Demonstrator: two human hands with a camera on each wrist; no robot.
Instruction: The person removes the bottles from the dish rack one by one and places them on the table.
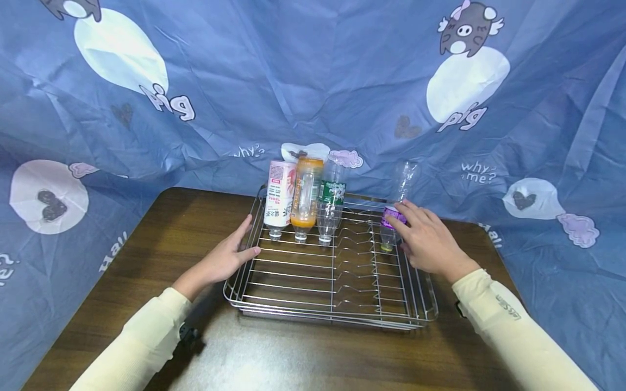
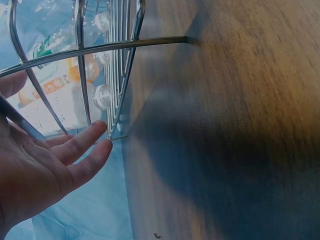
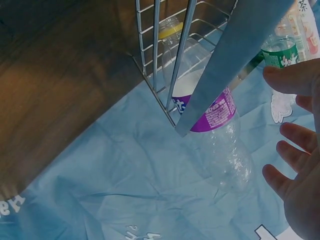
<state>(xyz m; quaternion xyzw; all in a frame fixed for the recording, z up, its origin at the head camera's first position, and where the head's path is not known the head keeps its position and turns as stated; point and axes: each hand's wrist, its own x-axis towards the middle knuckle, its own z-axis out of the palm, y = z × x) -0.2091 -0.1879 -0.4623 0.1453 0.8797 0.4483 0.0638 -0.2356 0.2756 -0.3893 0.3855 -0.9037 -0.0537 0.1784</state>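
Observation:
Resting at the left side of a metal wire dish rack [image 1: 332, 314], my left hand [image 1: 220, 264] has its thumb over the rim and its other fingers [image 2: 87, 142] extended along the outside. My right hand [image 1: 430, 244] is beside a clear plastic bottle with a purple label [image 1: 393, 216] at the rack's right side. In the right wrist view a gap shows between the relaxed fingers and this bottle [image 3: 217, 114]. It leans upside down in the rack, its yellow-ringed neck [image 3: 171, 31] lowest.
Three more bottles stand upside down at the rack's back left: a white and pink one [image 1: 280, 198], an orange-labelled one [image 1: 306, 193] and a clear green-labelled one [image 1: 331, 195]. The rack sits on a dark wooden table [image 1: 195, 228], with a blue printed cloth [image 1: 313, 81] hanging behind.

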